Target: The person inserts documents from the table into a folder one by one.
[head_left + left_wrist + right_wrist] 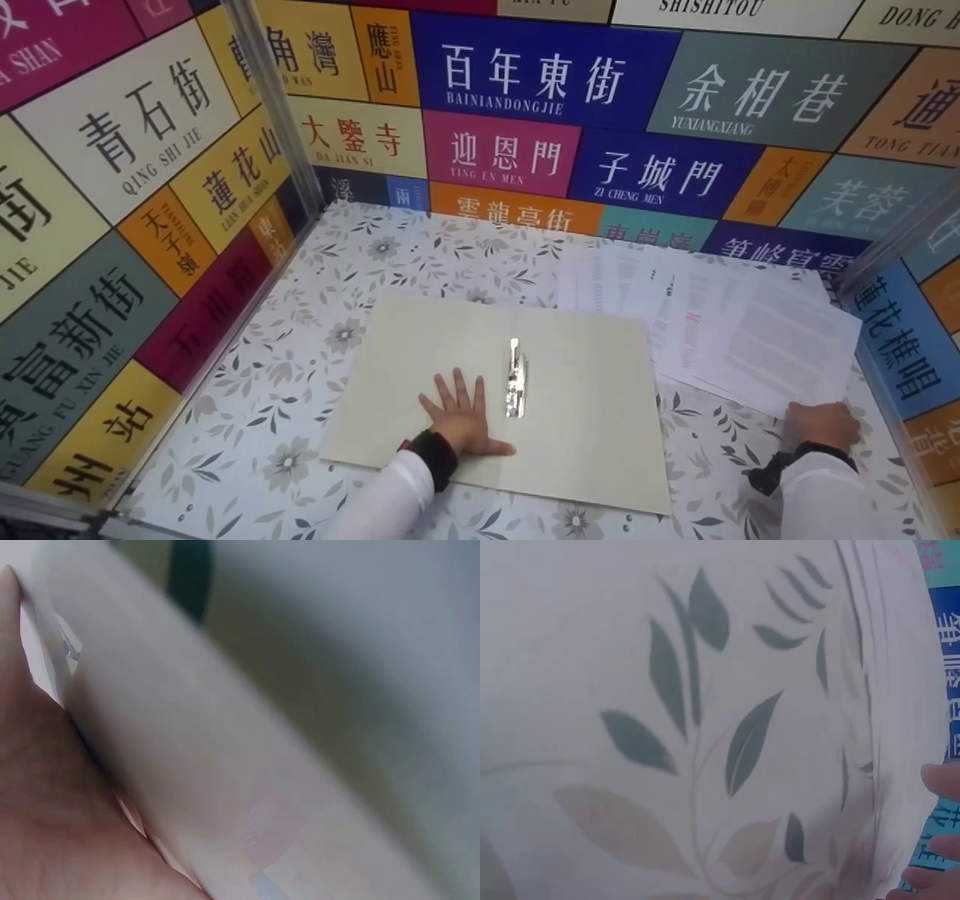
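A cream file folder (585,390) lies opened flat, with a shiny metal binder clip mechanism (516,379) along its middle. On its left half my left hand (461,426) rests with fingers spread and the thumb toward the metal piece. The left wrist view shows this hand (60,795) against the folder's pale surface (202,735), partly blurred. To the right, printed sheets of paper (780,337) lie fanned out. At their near right corner my right hand (823,426) pinches the paper with curled fingers. Its fingers (941,847) show beside the paper edges (900,712); the thumb is hidden.
A table (285,405) with a white leaf-and-flower covering bears everything. Panels with coloured street-name signs (525,82) enclose the back and both sides. A metal corner post (277,112) stands at the back left.
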`<action>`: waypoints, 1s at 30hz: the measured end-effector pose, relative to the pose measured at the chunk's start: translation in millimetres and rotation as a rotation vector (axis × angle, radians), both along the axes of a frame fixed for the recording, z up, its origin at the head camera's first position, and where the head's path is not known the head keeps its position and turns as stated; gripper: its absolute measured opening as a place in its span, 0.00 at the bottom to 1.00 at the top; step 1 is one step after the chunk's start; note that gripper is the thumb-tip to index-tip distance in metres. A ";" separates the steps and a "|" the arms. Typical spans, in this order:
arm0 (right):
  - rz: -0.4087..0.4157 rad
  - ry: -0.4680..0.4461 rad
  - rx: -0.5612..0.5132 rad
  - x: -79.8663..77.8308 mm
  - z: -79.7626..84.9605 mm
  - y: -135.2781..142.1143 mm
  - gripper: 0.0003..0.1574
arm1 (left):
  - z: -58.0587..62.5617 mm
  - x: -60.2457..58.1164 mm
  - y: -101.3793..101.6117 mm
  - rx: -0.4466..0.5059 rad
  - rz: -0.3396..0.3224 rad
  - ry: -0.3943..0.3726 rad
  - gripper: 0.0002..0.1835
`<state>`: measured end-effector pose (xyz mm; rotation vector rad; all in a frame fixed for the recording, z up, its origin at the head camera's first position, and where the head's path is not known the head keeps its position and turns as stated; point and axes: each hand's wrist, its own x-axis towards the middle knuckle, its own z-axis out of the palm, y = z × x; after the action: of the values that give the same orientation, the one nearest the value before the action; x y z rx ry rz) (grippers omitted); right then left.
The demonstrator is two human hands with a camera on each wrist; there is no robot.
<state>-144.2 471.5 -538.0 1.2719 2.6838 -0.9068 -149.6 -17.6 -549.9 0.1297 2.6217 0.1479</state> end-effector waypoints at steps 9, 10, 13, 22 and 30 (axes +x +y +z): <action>0.027 -0.129 0.037 4.3 -2.4 -0.5 0.49 | -1.5 0.5 -0.5 0.009 0.011 -0.007 0.72; 0.031 -0.129 0.035 4.8 -0.4 -2.4 0.49 | -1.4 0.1 -0.3 0.010 0.011 -0.008 0.71; 0.038 -0.129 0.028 6.0 4.0 -7.6 0.49 | -0.9 -0.4 0.1 0.015 0.012 -0.013 0.71; -0.003 -0.180 0.065 -5.3 -17.9 12.7 0.47 | 0.2 0.2 1.1 0.004 0.005 -0.016 0.72; 0.037 -0.123 0.050 -4.5 -6.1 8.6 0.42 | -11.2 -5.2 0.3 0.007 0.002 -0.023 0.73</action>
<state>-148.7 480.1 -544.2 1.2396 2.6407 -0.7371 -154.8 -17.3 -561.1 0.1273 2.5988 0.1581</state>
